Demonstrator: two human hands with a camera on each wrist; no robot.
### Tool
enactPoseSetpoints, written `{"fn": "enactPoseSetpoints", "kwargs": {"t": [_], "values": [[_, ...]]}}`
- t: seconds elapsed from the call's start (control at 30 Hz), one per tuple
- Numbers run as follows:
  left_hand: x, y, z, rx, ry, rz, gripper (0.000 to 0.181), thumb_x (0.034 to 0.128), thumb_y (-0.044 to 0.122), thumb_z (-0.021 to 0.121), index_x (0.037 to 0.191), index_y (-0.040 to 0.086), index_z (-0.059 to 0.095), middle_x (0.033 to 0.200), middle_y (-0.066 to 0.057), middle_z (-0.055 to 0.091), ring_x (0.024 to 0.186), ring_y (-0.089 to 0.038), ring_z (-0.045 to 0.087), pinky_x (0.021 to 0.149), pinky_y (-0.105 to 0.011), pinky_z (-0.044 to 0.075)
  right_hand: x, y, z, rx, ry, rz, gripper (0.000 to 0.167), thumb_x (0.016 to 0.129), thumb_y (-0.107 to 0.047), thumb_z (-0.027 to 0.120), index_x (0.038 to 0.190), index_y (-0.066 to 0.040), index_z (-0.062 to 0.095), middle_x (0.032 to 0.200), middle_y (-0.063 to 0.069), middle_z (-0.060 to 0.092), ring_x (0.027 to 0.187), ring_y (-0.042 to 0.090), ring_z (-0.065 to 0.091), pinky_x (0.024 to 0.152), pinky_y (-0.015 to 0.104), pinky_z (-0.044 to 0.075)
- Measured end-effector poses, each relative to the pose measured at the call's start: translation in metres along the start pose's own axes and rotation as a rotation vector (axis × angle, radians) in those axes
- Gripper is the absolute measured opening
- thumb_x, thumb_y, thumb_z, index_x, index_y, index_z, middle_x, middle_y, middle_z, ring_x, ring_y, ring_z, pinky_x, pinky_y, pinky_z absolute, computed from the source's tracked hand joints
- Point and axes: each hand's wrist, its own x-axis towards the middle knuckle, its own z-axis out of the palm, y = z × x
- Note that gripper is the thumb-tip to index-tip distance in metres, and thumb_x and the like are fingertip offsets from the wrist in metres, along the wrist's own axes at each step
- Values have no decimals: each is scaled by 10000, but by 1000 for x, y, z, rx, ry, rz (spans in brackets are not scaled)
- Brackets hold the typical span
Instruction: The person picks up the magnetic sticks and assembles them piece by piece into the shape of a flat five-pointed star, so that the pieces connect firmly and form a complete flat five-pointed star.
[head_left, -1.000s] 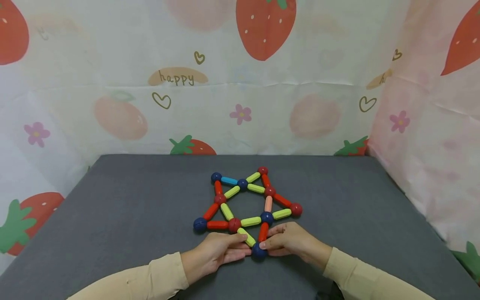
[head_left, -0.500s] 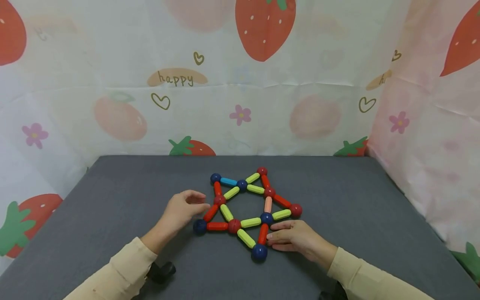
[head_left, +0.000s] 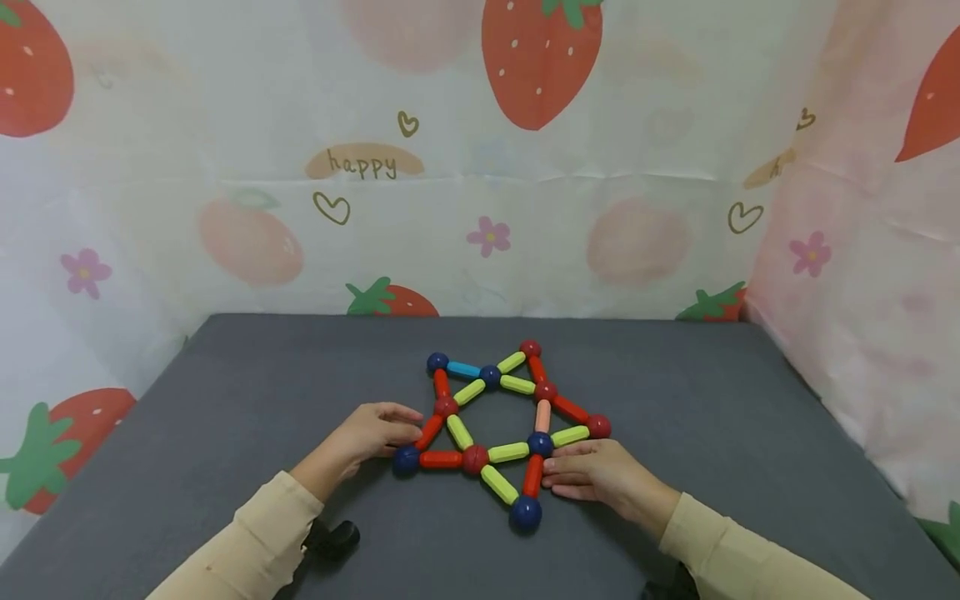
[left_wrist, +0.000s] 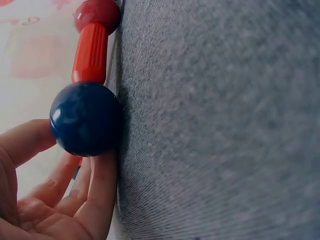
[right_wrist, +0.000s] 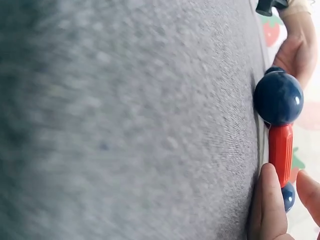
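A six-pointed star of magnetic rods and balls lies flat on the grey table. My left hand [head_left: 367, 435], fingers loosely bent, is at its left side, near a red rod [head_left: 429, 432] and a blue ball [head_left: 406, 461]. In the left wrist view, the thumb and fingers lie around the far side of that blue ball [left_wrist: 86, 120]; contact is unclear. My right hand [head_left: 603, 477] rests at the lower right, fingertips beside another red rod [head_left: 532, 477]. The right wrist view shows its thumb apart from this red rod [right_wrist: 281, 152]. The front blue ball [head_left: 525, 514] is uncovered.
The grey table [head_left: 300, 358] extends around the star. A patterned strawberry cloth [head_left: 540, 242] stands behind it and along the sides. A black object [head_left: 335, 540] sits under the left forearm, and another black object [head_left: 670, 586] is by the right sleeve.
My left hand has let go of the front yellow-green rod and moved to the star's left side. My right hand has released the front blue ball and shifted slightly right. The star keeps its shape.
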Motion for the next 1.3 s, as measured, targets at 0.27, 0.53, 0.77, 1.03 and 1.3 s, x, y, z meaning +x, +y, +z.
{"fn": "enactPoseSetpoints", "kwargs": {"t": [0.27, 0.53, 0.77, 1.03, 1.3], "values": [[-9, -3, 5, -34, -41, -24, 387, 905, 176, 714, 1250, 13, 654, 1181, -119, 702, 1013, -180, 673, 926, -411, 569, 9, -9, -8, -53, -2, 0, 413, 940, -177, 691, 1254, 76, 606, 1026, 35, 750, 903, 155, 727, 875, 351, 599], [-22, -7, 10, -113, -67, -70, 414, 910, 117, 704, 1285, -29, 607, 1135, -112, 717, 965, -162, 690, 884, -408, 591, 17, -14, -7, -60, 47, -18, 446, 926, -154, 707, 1298, 66, 596, 1021, 36, 754, 872, 136, 722, 860, 353, 602], [-26, -9, 12, -118, -41, -75, 400, 902, 93, 710, 1270, -32, 612, 1102, -105, 722, 946, -163, 697, 859, -406, 599, 19, -16, -5, -93, 49, -30, 425, 920, -141, 709, 1284, 57, 616, 1032, 34, 748, 874, 131, 710, 868, 357, 601], [-26, -10, 12, -134, -66, -60, 404, 901, 96, 710, 1265, -43, 603, 1071, -96, 722, 920, -148, 693, 849, -396, 603, 21, -15, -8, -120, 43, -45, 416, 922, -131, 703, 1284, 57, 618, 1044, 49, 749, 881, 131, 710, 859, 359, 603], [-25, -13, 9, -138, -116, -30, 444, 896, 99, 714, 1285, -65, 578, 1117, -120, 706, 920, -138, 691, 851, -396, 602, 23, -11, -11, -128, 26, -54, 422, 927, -122, 693, 1300, 55, 608, 1122, 107, 740, 936, 157, 719, 873, 375, 599]]}}
